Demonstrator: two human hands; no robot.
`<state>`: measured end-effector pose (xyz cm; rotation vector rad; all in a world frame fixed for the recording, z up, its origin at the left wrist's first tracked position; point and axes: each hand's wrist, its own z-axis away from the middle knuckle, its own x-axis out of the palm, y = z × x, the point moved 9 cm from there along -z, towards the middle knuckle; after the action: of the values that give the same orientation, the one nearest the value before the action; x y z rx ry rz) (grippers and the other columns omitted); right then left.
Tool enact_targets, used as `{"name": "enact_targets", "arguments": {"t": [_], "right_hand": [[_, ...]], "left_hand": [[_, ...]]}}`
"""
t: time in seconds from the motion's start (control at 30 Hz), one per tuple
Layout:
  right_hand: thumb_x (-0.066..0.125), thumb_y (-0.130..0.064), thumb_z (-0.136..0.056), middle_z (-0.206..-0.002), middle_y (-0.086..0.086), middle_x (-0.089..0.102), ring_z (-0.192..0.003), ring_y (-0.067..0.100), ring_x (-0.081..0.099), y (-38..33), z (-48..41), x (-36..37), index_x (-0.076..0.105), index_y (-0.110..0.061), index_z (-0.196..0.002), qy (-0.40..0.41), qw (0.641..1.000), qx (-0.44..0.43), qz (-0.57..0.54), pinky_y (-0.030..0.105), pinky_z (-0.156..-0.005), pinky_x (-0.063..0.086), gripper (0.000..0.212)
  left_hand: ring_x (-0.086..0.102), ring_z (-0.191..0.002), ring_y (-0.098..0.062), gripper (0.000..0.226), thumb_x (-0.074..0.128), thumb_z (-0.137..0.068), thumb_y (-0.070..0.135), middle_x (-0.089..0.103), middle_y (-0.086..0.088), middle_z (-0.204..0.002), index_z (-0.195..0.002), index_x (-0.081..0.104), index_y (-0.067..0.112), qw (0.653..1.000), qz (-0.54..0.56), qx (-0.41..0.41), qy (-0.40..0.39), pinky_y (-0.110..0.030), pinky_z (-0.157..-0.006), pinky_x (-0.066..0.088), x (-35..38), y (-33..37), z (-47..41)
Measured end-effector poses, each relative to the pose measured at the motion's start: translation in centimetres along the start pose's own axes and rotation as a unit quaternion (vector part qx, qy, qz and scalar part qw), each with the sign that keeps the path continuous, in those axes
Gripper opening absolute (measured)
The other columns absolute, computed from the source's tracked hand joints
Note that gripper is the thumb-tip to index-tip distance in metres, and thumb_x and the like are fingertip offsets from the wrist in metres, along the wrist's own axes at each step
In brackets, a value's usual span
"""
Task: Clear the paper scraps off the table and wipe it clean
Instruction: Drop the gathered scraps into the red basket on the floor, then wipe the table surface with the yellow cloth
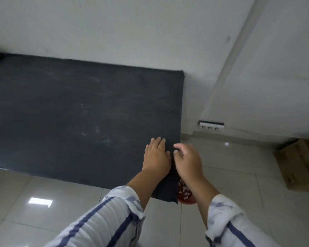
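Cardboard box (300, 164) on tiled floor (43, 211), white wall socket (211, 126)

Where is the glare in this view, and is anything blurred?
Head view: glare lies on the floor, none on the table; left hand and right hand look slightly soft; the wall corner leans, from the wide-angle lens.

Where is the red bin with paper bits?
Head view, lower right: the red bin is below the table's near right corner, partly under the right forearm.
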<state>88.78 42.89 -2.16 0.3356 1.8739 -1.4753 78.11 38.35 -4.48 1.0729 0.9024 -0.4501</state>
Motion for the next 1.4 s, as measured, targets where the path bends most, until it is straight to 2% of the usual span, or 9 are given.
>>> {"name": "enact_targets", "arguments": {"t": [0.07,0.2,0.33,0.53,0.87,1.2,1.4], "right_hand": [[0.056,-0.004,-0.084,-0.102,0.008,0.064,-0.100,0.026,0.057,-3.3,0.4,1.4,0.067,-0.008,-0.102,-0.034,0.999,-0.036,0.022,0.025,-0.085,0.039,0.021],[0.052,-0.011,-0.089,-0.114,0.003,0.060,-0.110,0.020,0.047,-9.3,1.0,4.6,0.064,-0.013,-0.111,-0.090,0.991,-0.073,0.060,0.022,-0.090,0.035,0.025],[0.048,-0.013,-0.090,-0.118,0.003,0.058,-0.114,0.021,0.043,-16.4,1.7,8.5,0.061,-0.015,-0.115,-0.117,0.985,-0.115,0.058,0.028,-0.093,0.038,0.028],[0.049,-0.013,-0.088,-0.121,0.006,0.056,-0.116,0.025,0.042,-29.1,2.8,17.3,0.059,-0.015,-0.117,-0.120,0.979,-0.160,0.034,0.032,-0.096,0.036,0.031],[0.048,-0.011,-0.087,-0.124,0.009,0.053,-0.117,0.027,0.042,-45.6,5.2,32.5,0.058,-0.013,-0.118,-0.142,0.976,-0.167,-0.008,0.028,-0.095,0.034,0.032],[0.048,-0.012,-0.089,-0.123,0.008,0.053,-0.118,0.025,0.040,-52.3,-2.7,46.0,0.057,-0.013,-0.118,-0.179,0.969,-0.172,-0.008,0.031,-0.097,0.036,0.031],[0.051,-0.015,-0.088,-0.124,0.008,0.052,-0.118,0.027,0.042,-54.9,-10.0,55.1,0.057,-0.013,-0.119,-0.232,0.959,-0.162,0.028,0.031,-0.098,0.034,0.031]], "left_hand": [[0.003,-0.146,-0.020,0.053,0.036,-0.098,0.024,0.017,-0.004,-0.157,-0.148,0.023,0.012,1.000,0.009,-0.022,0.000,-0.036,-0.118,0.002,-1.8,-1.9,1.0],[0.005,-0.146,-0.020,0.053,0.037,-0.097,0.023,0.019,-0.004,-0.156,-0.147,0.024,0.013,0.998,0.014,-0.046,0.031,-0.036,-0.119,0.004,-7.2,-5.7,2.9],[0.008,-0.145,-0.020,0.051,0.038,-0.097,0.022,0.023,-0.005,-0.155,-0.145,0.029,0.012,0.994,0.020,-0.065,0.081,-0.035,-0.118,0.006,-14.3,-10.6,4.7],[0.023,-0.141,-0.023,0.048,0.039,-0.096,0.023,0.031,-0.006,-0.151,-0.142,0.035,0.012,0.985,0.006,-0.086,0.148,-0.035,-0.115,0.016,-26.1,-20.7,8.4],[0.029,-0.138,-0.023,0.049,0.041,-0.095,0.028,0.030,-0.002,-0.152,-0.142,0.035,0.016,0.975,-0.014,-0.139,0.171,-0.037,-0.113,0.025,-41.3,-38.9,12.3],[0.031,-0.137,-0.023,0.048,0.042,-0.096,0.028,0.030,-0.002,-0.151,-0.142,0.036,0.017,0.976,-0.011,-0.145,0.165,-0.037,-0.113,0.026,-47.8,-50.4,2.8],[0.033,-0.137,-0.023,0.049,0.045,-0.094,0.028,0.033,-0.004,-0.150,-0.142,0.037,0.016,0.971,-0.005,-0.189,0.144,-0.038,-0.112,0.028,-52.3,-58.4,-5.9]]}}
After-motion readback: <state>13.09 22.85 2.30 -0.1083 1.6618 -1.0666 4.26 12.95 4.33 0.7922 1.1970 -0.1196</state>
